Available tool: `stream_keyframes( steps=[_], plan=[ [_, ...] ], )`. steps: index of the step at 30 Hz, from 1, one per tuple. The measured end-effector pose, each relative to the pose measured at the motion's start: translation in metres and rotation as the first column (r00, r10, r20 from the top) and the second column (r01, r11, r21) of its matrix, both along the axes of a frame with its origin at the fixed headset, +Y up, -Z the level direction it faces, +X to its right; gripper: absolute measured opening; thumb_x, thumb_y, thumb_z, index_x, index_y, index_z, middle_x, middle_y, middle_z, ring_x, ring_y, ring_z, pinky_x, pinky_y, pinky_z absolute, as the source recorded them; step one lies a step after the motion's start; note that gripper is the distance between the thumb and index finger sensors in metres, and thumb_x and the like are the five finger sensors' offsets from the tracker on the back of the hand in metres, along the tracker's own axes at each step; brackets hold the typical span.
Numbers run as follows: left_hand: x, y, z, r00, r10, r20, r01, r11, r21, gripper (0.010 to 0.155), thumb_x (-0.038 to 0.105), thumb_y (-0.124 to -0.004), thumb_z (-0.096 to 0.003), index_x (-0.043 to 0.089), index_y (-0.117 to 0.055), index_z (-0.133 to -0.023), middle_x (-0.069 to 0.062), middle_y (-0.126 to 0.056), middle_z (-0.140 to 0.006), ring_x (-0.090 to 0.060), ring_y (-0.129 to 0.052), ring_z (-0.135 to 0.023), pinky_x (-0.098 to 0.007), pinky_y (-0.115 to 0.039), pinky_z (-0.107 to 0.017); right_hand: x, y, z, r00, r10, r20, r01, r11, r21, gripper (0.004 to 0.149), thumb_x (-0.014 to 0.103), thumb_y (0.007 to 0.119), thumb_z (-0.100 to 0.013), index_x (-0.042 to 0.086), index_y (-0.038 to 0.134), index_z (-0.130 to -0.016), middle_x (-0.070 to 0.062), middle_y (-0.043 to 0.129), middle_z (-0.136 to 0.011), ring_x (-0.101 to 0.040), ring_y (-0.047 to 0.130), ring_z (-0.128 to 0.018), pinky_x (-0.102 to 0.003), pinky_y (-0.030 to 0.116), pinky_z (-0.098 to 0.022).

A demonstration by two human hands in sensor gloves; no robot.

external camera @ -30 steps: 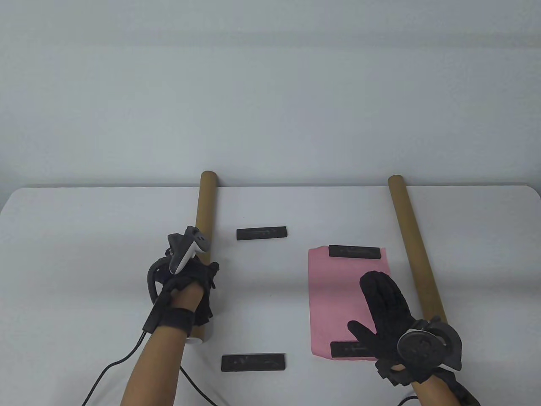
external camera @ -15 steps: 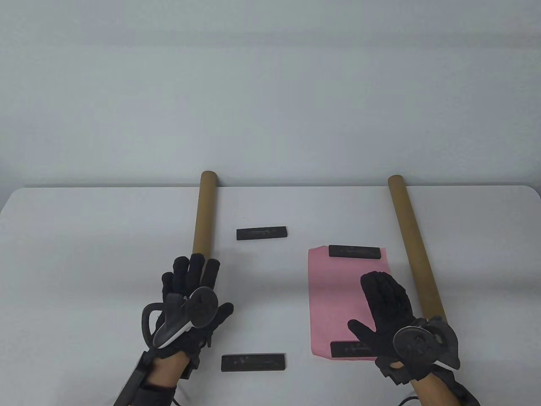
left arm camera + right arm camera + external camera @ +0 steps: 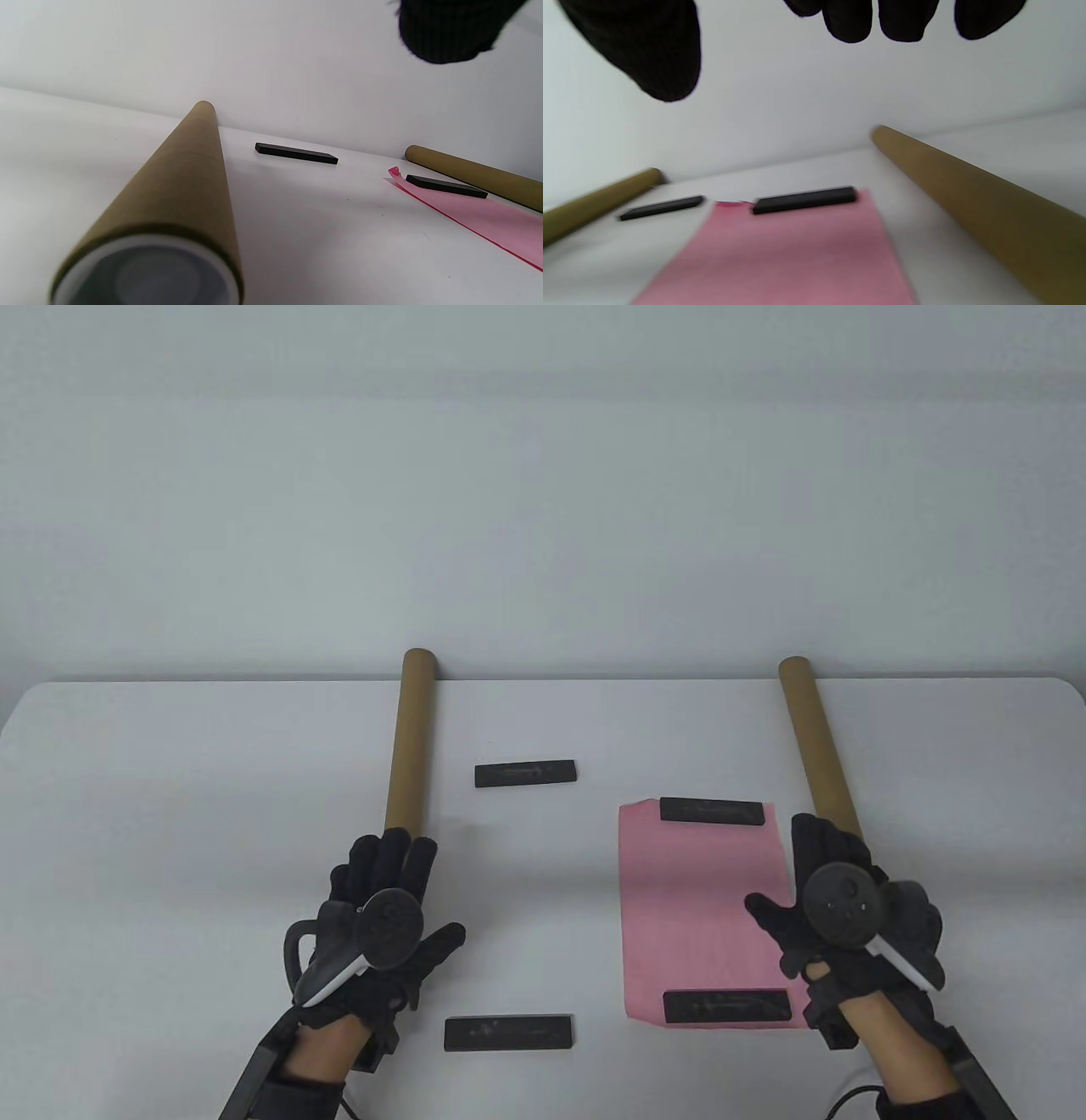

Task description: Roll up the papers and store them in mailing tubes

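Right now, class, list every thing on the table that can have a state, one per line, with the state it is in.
Left tube: lying flat, white cap in its near end.
Right tube: lying flat.
Pink paper: unrolled, flat, a black bar on each end.
Two other bars: lying on bare table.
Left hand: open, holding nothing.
Right hand: open, holding nothing.

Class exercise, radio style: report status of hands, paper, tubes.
Left hand open over left tube. Right hand open above right tube. Pink paper flat, unrolled, black weights pinning both ends.
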State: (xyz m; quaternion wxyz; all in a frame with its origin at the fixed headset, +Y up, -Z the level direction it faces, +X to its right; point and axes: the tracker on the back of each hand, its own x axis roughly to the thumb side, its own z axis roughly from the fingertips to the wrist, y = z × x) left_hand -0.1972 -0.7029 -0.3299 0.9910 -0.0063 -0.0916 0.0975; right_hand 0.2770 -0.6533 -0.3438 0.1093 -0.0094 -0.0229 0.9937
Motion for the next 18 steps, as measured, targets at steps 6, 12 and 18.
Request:
stream_keyframes(
  steps=[6, 12, 18],
  plan=[
    [-0.002, -0.002, -0.001, 1.0, 0.006, -0.006, -0.006, 1.0, -0.008, 0.098, 0.072, -0.07, -0.0339, 0.038, -0.013, -0.106, -0.002, -0.013, -0.118, -0.042, -0.021, -0.113, -0.062, -0.036, -0.079, 0.058, -0.047, -0.079, 0.951, 0.085, 0.297, 0.021, 0.941, -0.337, 0.11, 0.056, 0.09, -0.045, -0.006, 0.029, -0.112, -0.032, 0.042, -0.111, -0.065, 0.055, -0.098, -0.078, 0.058, -0.061],
    [-0.003, -0.004, 0.0, 1.0, 0.0, -0.009, 0.0, 1.0, -0.011, 0.098, 0.072, -0.07, -0.0343, 0.038, -0.013, -0.106, -0.005, -0.014, -0.118, -0.043, -0.02, -0.113, -0.062, -0.035, -0.079, 0.083, -0.088, -0.112, 0.865, 0.178, 0.469, 0.105, 0.85, -0.517, 0.112, 0.054, 0.092, -0.044, -0.01, 0.028, -0.11, -0.032, 0.049, -0.106, -0.061, 0.066, -0.09, -0.072, 0.068, -0.059],
    [-0.002, -0.005, -0.001, 1.0, 0.001, 0.0, -0.001, 1.0, -0.023, 0.098, 0.071, -0.07, -0.0347, 0.037, -0.013, -0.106, -0.005, -0.014, -0.118, -0.043, -0.02, -0.112, -0.062, -0.035, -0.079, 0.087, -0.102, -0.119, 0.826, 0.185, 0.532, 0.148, 0.84, -0.522, 0.088, 0.045, 0.092, -0.046, -0.005, 0.051, -0.105, -0.025, 0.069, -0.093, -0.049, 0.085, -0.072, -0.059, 0.083, -0.052]
  ],
)
